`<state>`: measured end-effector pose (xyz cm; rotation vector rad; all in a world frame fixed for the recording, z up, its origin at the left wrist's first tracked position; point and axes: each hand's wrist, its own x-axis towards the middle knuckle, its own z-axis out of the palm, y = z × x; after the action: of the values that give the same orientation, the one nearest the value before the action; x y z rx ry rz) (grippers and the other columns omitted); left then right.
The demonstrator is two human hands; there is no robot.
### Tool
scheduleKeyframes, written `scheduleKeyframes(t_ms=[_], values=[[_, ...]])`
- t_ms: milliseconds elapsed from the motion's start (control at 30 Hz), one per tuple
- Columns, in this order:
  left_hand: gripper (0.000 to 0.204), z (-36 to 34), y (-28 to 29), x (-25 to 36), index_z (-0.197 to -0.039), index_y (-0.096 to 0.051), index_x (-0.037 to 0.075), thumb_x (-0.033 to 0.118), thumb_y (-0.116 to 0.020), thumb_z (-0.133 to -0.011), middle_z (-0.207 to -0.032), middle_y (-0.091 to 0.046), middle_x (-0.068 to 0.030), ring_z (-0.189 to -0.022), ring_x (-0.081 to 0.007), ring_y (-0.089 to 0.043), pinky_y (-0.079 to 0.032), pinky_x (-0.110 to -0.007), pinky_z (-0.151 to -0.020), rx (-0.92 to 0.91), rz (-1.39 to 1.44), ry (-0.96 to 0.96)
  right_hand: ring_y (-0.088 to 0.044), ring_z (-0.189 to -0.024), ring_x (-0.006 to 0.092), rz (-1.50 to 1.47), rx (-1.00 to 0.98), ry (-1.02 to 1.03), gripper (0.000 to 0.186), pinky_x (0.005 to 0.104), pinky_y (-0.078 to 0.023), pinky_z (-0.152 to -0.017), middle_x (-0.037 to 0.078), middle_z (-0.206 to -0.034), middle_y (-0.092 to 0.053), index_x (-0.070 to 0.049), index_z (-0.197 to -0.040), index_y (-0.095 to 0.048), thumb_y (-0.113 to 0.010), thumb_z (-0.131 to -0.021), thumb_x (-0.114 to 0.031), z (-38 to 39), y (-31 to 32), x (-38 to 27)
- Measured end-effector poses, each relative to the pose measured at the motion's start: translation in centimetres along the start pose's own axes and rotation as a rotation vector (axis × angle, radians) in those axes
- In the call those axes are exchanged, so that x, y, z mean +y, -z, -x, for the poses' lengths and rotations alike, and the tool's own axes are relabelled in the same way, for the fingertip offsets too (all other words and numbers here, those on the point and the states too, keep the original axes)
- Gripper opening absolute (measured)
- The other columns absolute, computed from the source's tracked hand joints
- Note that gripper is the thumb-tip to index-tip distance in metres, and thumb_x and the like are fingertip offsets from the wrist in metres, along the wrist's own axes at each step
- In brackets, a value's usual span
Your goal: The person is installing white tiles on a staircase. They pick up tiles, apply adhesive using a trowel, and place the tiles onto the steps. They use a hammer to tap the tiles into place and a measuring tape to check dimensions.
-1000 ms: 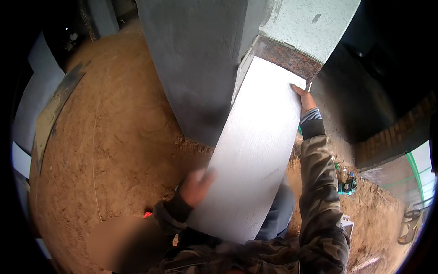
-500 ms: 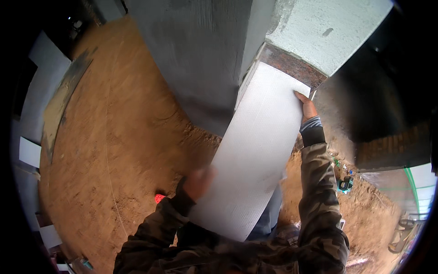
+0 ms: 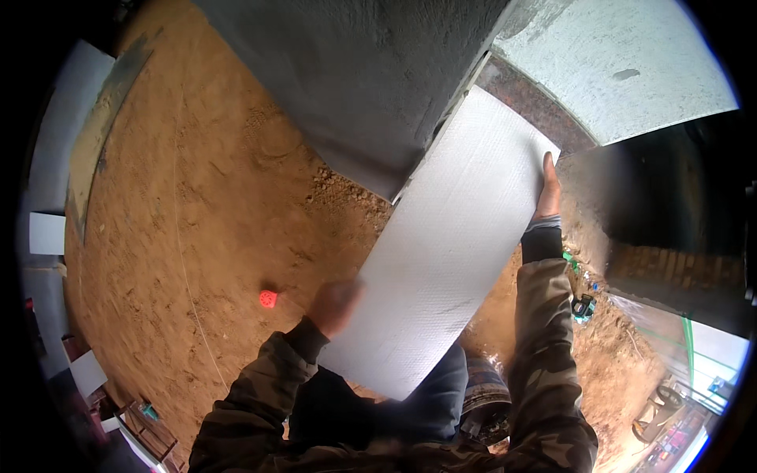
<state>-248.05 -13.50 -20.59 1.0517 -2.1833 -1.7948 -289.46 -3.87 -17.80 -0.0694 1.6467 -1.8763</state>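
A small red object [image 3: 268, 298] lies on the bare dirt ground [image 3: 197, 197] at far left. The left hand [image 3: 335, 303], blurred, presses against the lower left edge of the white foam insulation board [image 3: 449, 252]. The board leans against the grey rendered wall corner [image 3: 371, 87]. The right hand [image 3: 547, 189], fingers straight, clasps its upper right edge. Keeping both edges supported evenly should seat it flush.
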Motion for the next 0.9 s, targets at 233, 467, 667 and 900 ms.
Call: scheduleKeyframes(t_ms=[233, 467, 667, 900], values=[[0.034, -0.7, 0.1, 0.0, -0.074, -0.053, 0.001, 0.025, -0.054, -0.098, -0.063, -0.052, -0.0164, -0.056, -0.0260, -0.049, -0.041, -0.040, -0.055, 0.012, -0.049, -0.022, -0.057, -0.117, 0.0371, -0.163, -0.133, -0.070, 0.091, 0.0469, -0.046, -0.100, 0.026, -0.132, -0.051, 0.008, -0.142, -0.036, -0.059, -0.088, -0.061, 0.1, 2.0, 0.0], [0.033, -0.8, 0.3, -0.2, -0.075, -0.056, 0.001, 0.025, -0.056, -0.097, -0.063, -0.053, -0.0161, -0.056, -0.0246, -0.052, -0.043, -0.038, -0.056, -0.035, 0.008, 0.014, -0.057, -0.119, 0.0314, -0.026, 0.006, -0.079, 0.076, 0.0413, -0.046, -0.102, 0.020, -0.131, -0.056, 0.002, -0.138, -0.047, -0.061, -0.090, -0.054, 0.8, -0.4, 0.5], [0.037, -0.8, 0.3, 0.6, -0.077, -0.059, -0.001, 0.030, -0.058, -0.096, -0.061, -0.054, -0.0156, -0.053, -0.0231, -0.053, -0.043, -0.039, -0.056, -0.021, -0.004, 0.081, -0.057, -0.119, 0.0282, 0.026, -0.017, -0.122, 0.065, 0.0404, -0.046, -0.102, 0.015, -0.131, -0.058, -0.001, -0.137, -0.050, -0.064, -0.091, -0.045, 0.0, 0.4, 1.1], [0.039, 1.6, 0.4, 0.8, -0.091, -0.066, 0.001, 0.038, -0.055, -0.098, -0.068, -0.063, -0.0158, -0.060, -0.0258, -0.063, -0.049, -0.040, -0.062, -0.111, 0.107, 0.112, -0.057, -0.118, 0.0264, 0.023, 0.032, -0.221, 0.056, 0.0393, -0.046, -0.102, 0.012, -0.134, -0.058, -0.002, -0.139, -0.050, -0.060, -0.097, -0.037, 4.0, 3.0, 0.9]])
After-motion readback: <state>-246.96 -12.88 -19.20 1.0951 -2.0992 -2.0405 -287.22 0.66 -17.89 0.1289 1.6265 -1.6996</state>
